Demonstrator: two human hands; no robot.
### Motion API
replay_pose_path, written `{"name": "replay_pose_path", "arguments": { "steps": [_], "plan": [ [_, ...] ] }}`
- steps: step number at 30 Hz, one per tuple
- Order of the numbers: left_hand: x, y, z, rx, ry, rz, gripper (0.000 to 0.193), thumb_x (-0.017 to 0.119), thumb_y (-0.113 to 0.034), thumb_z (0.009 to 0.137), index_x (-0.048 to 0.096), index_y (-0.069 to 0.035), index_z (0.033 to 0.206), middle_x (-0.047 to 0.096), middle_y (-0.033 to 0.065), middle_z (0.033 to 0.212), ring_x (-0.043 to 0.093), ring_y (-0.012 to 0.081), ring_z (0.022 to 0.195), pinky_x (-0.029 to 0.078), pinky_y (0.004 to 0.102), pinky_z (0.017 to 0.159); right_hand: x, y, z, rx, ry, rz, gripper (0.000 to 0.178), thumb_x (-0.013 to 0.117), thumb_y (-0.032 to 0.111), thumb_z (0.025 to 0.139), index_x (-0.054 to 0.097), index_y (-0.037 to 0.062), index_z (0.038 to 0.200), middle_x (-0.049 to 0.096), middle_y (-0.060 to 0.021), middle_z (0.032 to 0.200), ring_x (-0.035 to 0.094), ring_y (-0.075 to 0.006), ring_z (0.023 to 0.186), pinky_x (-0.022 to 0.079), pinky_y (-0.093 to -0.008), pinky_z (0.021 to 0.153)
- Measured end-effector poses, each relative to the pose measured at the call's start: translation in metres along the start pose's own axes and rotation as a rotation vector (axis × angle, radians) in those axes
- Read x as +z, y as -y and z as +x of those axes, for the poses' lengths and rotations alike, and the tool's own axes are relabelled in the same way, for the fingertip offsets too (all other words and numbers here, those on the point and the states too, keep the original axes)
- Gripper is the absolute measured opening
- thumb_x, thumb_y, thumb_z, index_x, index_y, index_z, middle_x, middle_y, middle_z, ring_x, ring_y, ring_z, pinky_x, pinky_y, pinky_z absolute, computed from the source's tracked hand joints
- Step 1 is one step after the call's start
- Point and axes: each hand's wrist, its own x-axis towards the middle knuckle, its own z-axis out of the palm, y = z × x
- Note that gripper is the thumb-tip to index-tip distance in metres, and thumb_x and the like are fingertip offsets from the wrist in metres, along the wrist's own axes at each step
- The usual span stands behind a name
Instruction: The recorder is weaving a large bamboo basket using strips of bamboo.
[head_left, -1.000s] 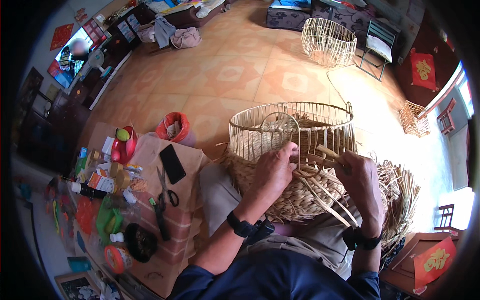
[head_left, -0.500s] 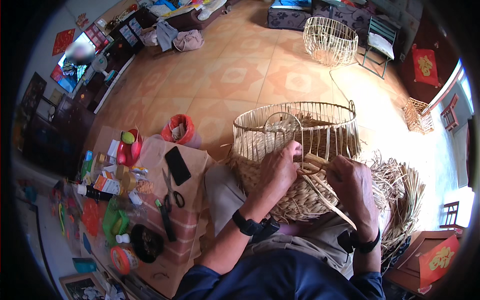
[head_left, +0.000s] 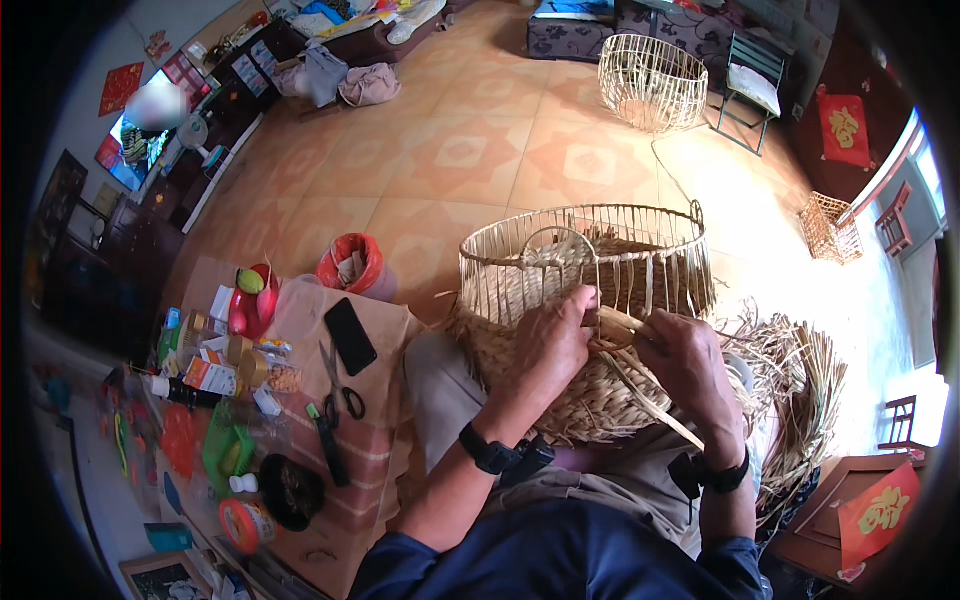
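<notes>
The half-woven basket (head_left: 597,408) sits right up against the person's lap, and here's the sweep from the left! On the cloth-covered table (head_left: 350,505), the black-handled scissors (head_left: 338,384) lie splayed beside a dark phone (head_left: 351,337), both well apart from the action. Now into the basket: the lower wall is packed with thick braided weave, I'd call that the bulk of it done, while the band below the rim (head_left: 625,260) shows upright ribs with nothing between them (that's the stretch left bare). At the near wall, the left hand (head_left: 556,335) has thumb and fingers pinched together, apparently on one end of a pale strip (head_left: 620,325), though the tips are partly hidden. Across goes the strip to the right hand (head_left: 690,362), fingers curled tightly around it, loose ends (head_left: 655,405) trailing below. Far right, a shaggy straw heap (head_left: 800,385) lies just beside the basket.
</notes>
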Motion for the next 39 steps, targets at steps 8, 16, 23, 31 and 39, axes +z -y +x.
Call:
{"name": "replay_pose_path", "arguments": {
  "steps": [8, 16, 23, 31, 39],
  "plan": [
    [0.001, 0.014, -0.006, 0.052, -0.129, -0.045, 0.022, 0.072, 0.0, 0.086, 0.065, -0.007, 0.105, 0.073, 0.0159, 0.096, 0.072, 0.0368, 0.092, 0.057, 0.0438, 0.079, 0.015, -0.013, -0.008, 0.026, 0.001, 0.056, 0.021, 0.072, 0.008, 0.089, 0.055, 0.0006, 0.08, 0.054, -0.0197, 0.068, 0.054, -0.0385, 0.06, 0.044, -0.0457, 0.058],
    [0.038, 0.012, -0.015, 0.081, -0.194, -0.085, 0.004, 0.06, -0.004, 0.094, 0.056, -0.003, 0.094, 0.064, 0.0221, 0.083, 0.066, 0.042, 0.079, 0.052, 0.0501, 0.069, 0.011, -0.028, -0.029, 0.059, -0.08, -0.007, 0.018, 0.075, 0.007, 0.085, 0.059, 0.0006, 0.078, 0.058, -0.0175, 0.073, 0.06, -0.0368, 0.065, 0.046, -0.0446, 0.06],
    [0.023, 0.026, -0.019, 0.268, -0.061, -0.05, 0.006, 0.054, 0.0, 0.095, 0.049, 0.002, 0.096, 0.06, 0.0232, 0.08, 0.065, 0.0422, 0.077, 0.049, 0.0503, 0.065, 0.028, -0.067, -0.017, -0.054, -0.198, -0.079, 0.016, 0.074, 0.0, 0.076, 0.058, 0.0008, 0.074, 0.053, -0.0145, 0.073, 0.055, -0.0349, 0.07, 0.043, -0.0453, 0.063],
    [0.01, 0.014, -0.019, 0.289, -0.099, -0.047, 0.016, 0.055, 0.006, 0.091, 0.049, -0.001, 0.104, 0.063, 0.0228, 0.083, 0.067, 0.0435, 0.079, 0.052, 0.0515, 0.066, 0.007, -0.029, -0.001, -0.018, -0.3, -0.037, 0.01, 0.065, -0.005, 0.086, 0.068, -0.0001, 0.094, 0.056, -0.0131, 0.088, 0.058, -0.0304, 0.08, 0.047, -0.0413, 0.071],
    [0.029, 0.014, -0.012, 0.057, -0.004, -0.177, 0.03, 0.058, 0.006, 0.093, 0.059, -0.007, 0.121, 0.073, 0.0216, 0.102, 0.073, 0.0407, 0.092, 0.059, 0.0457, 0.073, 0.047, -0.038, 0.004, -0.18, -0.126, -0.074, 0.028, 0.081, 0.006, 0.072, 0.073, 0.0058, 0.1, 0.055, -0.0127, 0.089, 0.059, -0.0329, 0.086, 0.048, -0.0444, 0.07]
  ]
}}
